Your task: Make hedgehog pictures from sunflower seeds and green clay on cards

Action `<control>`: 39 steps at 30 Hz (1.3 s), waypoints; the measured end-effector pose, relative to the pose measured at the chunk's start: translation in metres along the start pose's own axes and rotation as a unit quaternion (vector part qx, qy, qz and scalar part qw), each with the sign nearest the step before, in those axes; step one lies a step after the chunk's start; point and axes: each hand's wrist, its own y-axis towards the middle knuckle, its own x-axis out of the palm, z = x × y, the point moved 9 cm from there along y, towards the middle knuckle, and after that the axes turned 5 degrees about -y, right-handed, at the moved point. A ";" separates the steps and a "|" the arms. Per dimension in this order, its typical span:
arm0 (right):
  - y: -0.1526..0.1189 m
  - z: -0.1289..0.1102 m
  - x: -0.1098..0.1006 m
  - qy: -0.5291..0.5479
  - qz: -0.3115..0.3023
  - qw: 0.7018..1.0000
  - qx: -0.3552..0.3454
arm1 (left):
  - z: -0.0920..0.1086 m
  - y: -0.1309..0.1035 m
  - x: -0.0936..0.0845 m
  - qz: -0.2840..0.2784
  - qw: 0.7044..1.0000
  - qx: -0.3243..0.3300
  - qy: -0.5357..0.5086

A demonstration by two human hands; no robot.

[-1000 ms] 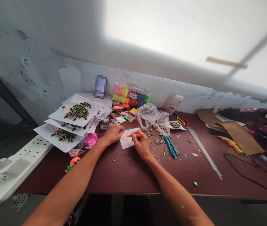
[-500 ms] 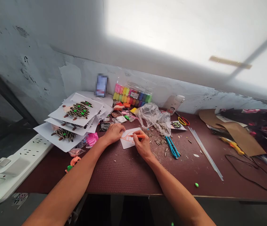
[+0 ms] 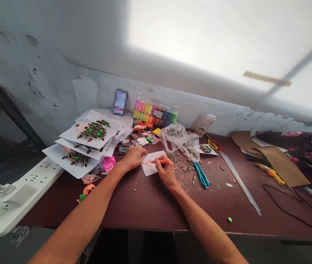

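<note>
My right hand point(image 3: 167, 173) grips an orange marker point(image 3: 163, 161), its tip on a small white sheet of paper point(image 3: 147, 171). Orange curved lines, a rounded outline, show on that sheet. At the paper's left edge rests my left hand point(image 3: 134, 157), fingers curled and pressed together against it. Sunflower seeds point(image 3: 187, 167) lie scattered just right of my right hand, beside a blue utility knife point(image 3: 201, 175). Behind my hands are a crumpled clear plastic bag point(image 3: 174, 135) and small packets of coloured clay point(image 3: 142, 141).
On the left rises a stack of papers with seed hedgehogs point(image 3: 91, 131), near a white power strip point(image 3: 37, 183). A pack of coloured clay point(image 3: 156, 114), a phone point(image 3: 120, 102) and a white bottle point(image 3: 206, 124) line the wall. Scissors point(image 3: 213, 143), glue sticks point(image 3: 240, 181) and a glue gun point(image 3: 271, 173) lie right.
The orange drawing shows slightly more line on the sheet. My view has shifted a little; both hands keep nearly the same places.
</note>
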 end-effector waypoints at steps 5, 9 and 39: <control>0.000 0.001 0.000 0.006 -0.001 1.000 0.002 | 0.001 0.000 0.000 -0.001 1.000 0.000 -0.002; -0.001 -0.001 0.000 -0.001 0.002 1.000 -0.001 | -0.001 0.000 0.000 0.007 1.000 0.003 -0.013; 0.002 0.007 0.007 -0.037 -0.019 0.999 -0.003 | -0.006 0.002 0.003 -0.009 1.000 0.000 -0.005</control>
